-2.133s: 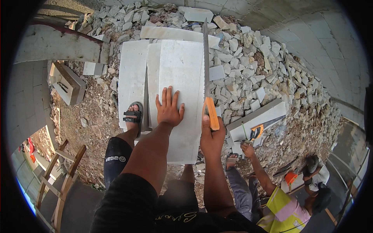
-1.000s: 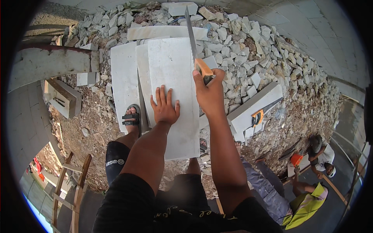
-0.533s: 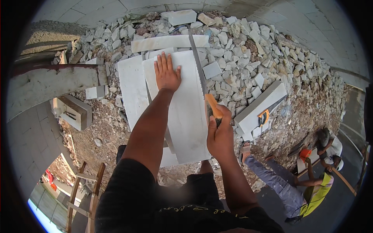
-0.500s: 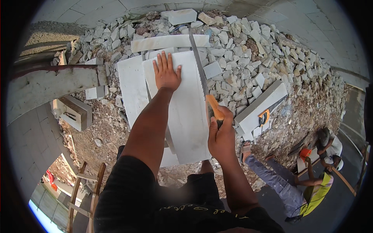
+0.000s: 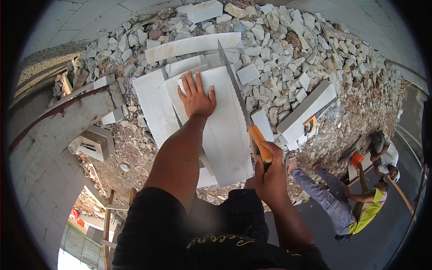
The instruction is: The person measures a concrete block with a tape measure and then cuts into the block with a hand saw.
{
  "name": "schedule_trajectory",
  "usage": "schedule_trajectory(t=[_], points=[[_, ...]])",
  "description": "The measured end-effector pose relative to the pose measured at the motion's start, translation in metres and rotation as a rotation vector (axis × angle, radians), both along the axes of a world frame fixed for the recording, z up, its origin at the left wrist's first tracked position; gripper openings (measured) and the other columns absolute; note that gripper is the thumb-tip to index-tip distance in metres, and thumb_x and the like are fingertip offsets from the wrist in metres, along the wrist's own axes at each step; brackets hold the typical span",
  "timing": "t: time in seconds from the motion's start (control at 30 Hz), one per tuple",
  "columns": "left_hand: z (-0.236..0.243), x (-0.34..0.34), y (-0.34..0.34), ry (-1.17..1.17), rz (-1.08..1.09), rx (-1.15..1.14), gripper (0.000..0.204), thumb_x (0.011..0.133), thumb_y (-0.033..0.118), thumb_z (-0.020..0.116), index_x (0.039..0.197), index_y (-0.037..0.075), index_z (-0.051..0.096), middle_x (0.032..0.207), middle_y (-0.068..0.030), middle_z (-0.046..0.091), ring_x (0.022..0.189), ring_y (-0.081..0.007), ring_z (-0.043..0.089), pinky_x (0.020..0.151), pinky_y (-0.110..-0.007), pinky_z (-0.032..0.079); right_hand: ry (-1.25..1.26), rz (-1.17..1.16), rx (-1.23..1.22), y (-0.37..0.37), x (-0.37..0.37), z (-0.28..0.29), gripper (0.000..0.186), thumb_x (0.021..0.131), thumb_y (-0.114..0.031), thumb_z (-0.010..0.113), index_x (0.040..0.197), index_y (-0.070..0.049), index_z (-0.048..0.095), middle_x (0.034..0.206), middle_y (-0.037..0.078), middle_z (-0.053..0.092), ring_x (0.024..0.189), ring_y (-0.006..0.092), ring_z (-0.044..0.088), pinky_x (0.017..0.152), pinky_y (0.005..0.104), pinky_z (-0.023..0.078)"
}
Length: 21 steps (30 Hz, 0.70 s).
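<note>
My left hand (image 5: 198,98) presses flat, fingers spread, on a white lightweight building block (image 5: 227,135). This block overlaps another white block (image 5: 154,105) to its left. In my right hand (image 5: 272,180) is the orange and black handle of a hand saw (image 5: 260,141), with the fingers wrapped round it. Its long toothed blade (image 5: 232,81) points away from me along the block's right edge. Whether the teeth are in the block, I cannot tell. A white offcut (image 5: 263,125) lies just right of the saw.
Broken white rubble (image 5: 274,58) covers the ground beyond. A second orange-handled saw (image 5: 309,126) rests by a long block (image 5: 308,110) at right. Two people crouch at far right, one in a yellow vest (image 5: 370,209), near a red bucket (image 5: 357,159). A wooden ladder (image 5: 108,225) stands lower left.
My right hand has drawn the saw back toward me and slightly right. My left hand stays on the block. The white offcut beside the saw now shows. The whole view has shifted a little.
</note>
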<state>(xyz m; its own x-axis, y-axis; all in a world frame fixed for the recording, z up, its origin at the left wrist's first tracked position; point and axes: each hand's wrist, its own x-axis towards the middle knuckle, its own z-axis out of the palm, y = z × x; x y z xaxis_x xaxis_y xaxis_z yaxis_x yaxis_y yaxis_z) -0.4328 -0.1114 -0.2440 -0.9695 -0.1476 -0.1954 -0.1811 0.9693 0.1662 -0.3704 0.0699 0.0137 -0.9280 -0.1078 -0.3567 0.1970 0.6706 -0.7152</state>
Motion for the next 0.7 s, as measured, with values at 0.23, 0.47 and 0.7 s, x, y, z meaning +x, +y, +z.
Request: schedule_trajectory(t=[0.23, 0.47, 0.7], points=[[-0.004, -0.003, 0.026, -0.004, -0.025, 0.068, 0.072, 0.1, 0.048, 0.04, 0.159, 0.01, 0.025, 0.166, -0.0164, 0.017, 0.155, -0.0356, 0.005, 0.12, -0.059, 0.007, -0.122, -0.07, 0.045, -0.016, -0.119, -0.072, 0.039, 0.096, -0.004, 0.056, 0.128, -0.003, 0.034, 0.078, 0.03, 0.064, 0.077, 0.0516, 0.065, 0.063, 0.0569, 0.049], [0.0, -0.009, -0.002, -0.051, 0.007, -0.002, 0.071, 0.101, 0.049, 0.038, 0.159, 0.011, 0.024, 0.166, -0.0156, 0.016, 0.155, -0.0349, 0.004, 0.121, -0.058, 0.006, -0.248, -0.036, 0.017, -0.003, -0.019, 0.02, 0.048, 0.097, -0.003, 0.055, 0.137, -0.003, 0.029, 0.08, 0.031, 0.065, 0.079, 0.0494, 0.067, 0.066, 0.0551, 0.052], [-0.002, -0.013, 0.022, 0.008, -0.007, 0.096, 0.072, 0.098, 0.046, 0.045, 0.158, 0.009, 0.026, 0.165, -0.0169, 0.019, 0.155, -0.0361, 0.007, 0.12, -0.059, 0.009, -0.117, -0.026, 0.041, -0.016, -0.14, -0.074, 0.036, 0.095, -0.005, 0.056, 0.125, -0.004, 0.037, 0.082, 0.031, 0.065, 0.078, 0.0518, 0.064, 0.067, 0.0566, 0.049]])
